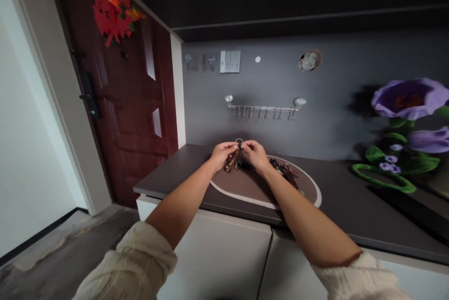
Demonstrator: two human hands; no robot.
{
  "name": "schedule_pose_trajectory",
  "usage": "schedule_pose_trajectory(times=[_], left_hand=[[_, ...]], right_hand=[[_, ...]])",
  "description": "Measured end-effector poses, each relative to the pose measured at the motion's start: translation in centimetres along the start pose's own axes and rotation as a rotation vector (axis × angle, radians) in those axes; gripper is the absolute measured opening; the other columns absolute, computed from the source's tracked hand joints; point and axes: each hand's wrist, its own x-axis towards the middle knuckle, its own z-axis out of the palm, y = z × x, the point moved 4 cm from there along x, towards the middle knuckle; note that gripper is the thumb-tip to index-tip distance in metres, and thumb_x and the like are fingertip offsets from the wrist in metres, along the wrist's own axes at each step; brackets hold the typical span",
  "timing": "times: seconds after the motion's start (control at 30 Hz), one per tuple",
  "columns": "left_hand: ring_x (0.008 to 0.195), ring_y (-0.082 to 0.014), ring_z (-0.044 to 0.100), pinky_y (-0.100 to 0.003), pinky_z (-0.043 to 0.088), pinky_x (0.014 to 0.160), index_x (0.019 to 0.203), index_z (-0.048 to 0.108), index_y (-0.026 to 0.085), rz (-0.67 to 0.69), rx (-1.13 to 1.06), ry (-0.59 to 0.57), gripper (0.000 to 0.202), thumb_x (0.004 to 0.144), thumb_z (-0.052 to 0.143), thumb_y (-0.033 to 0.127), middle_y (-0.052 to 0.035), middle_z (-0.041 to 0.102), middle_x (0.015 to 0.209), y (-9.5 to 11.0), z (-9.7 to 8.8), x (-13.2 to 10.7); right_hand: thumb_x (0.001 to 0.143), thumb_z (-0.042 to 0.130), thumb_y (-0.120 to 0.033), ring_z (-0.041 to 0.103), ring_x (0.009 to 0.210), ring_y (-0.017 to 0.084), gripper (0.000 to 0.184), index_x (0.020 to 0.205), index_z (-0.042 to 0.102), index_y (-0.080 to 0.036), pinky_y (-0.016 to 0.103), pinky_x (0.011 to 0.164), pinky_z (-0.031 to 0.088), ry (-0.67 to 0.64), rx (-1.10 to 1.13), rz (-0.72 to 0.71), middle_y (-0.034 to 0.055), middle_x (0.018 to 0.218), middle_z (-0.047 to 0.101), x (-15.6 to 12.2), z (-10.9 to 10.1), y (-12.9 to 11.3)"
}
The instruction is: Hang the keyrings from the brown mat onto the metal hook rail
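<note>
Both of my hands meet above an oval brown tray (305, 187) on a dark cabinet top. My left hand (221, 153) and my right hand (255, 154) are pinched on a metal key ring (239, 142) held between them. A brown leather key fob (232, 161) and dark keys hang from the ring. More keys (286, 169) lie in the tray to the right of my right hand.
A chrome hook rail (264, 109) hangs on the grey wall above my hands. Light switches (230, 61) sit higher up. A dark red door (122, 103) stands at the left. Purple artificial flowers (410, 117) stand at the right on the cabinet top (351, 197).
</note>
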Motion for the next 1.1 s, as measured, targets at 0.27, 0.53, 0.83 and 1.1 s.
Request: schedule_pose_trajectory(times=[0.27,0.53,0.83,1.1], left_hand=[[0.058,-0.0080,0.051,-0.019,0.034,0.051,0.088,0.061,0.012,0.070,0.114,0.177,0.033,0.067,0.056,0.036,-0.0048,0.061,0.072,1.1,-0.6,-0.2],[0.052,-0.0099,0.046,-0.021,0.031,0.053,0.061,0.059,0.014,0.195,0.694,0.366,0.030,0.075,0.043,0.036,-0.0019,0.056,0.056,0.9,-2.1,0.2],[0.060,-0.0138,0.051,-0.024,0.029,0.056,0.066,0.058,0.016,0.171,0.886,0.521,0.032,0.079,0.035,0.035,-0.0064,0.061,0.066,1.9,-2.8,-0.4],[0.062,-0.0159,0.052,-0.025,0.029,0.057,0.064,0.057,0.017,0.162,0.862,0.557,0.031,0.079,0.036,0.034,-0.0071,0.061,0.067,2.1,-2.9,-0.4]], right_hand=[[0.073,0.045,-0.035,0.046,0.064,0.011,0.019,0.074,0.048,-0.017,0.023,0.062,0.038,0.047,-0.191,-0.155,0.0001,0.069,0.051,0.9,-0.1,-0.8],[0.072,0.047,-0.037,0.048,0.052,0.010,0.019,0.077,0.046,-0.018,0.021,0.049,0.040,0.122,0.078,0.029,-0.0009,0.061,0.054,3.8,1.1,-2.1],[0.073,0.045,-0.014,0.051,0.044,0.007,0.005,0.069,0.047,-0.016,0.020,0.046,0.043,0.181,0.422,0.228,-0.0011,0.052,0.055,9.1,3.5,-3.3],[0.072,0.040,-0.004,0.050,0.039,0.007,0.016,0.066,0.049,-0.015,0.018,0.041,0.041,0.295,0.464,0.314,-0.0017,0.046,0.053,11.4,4.8,-2.0]])
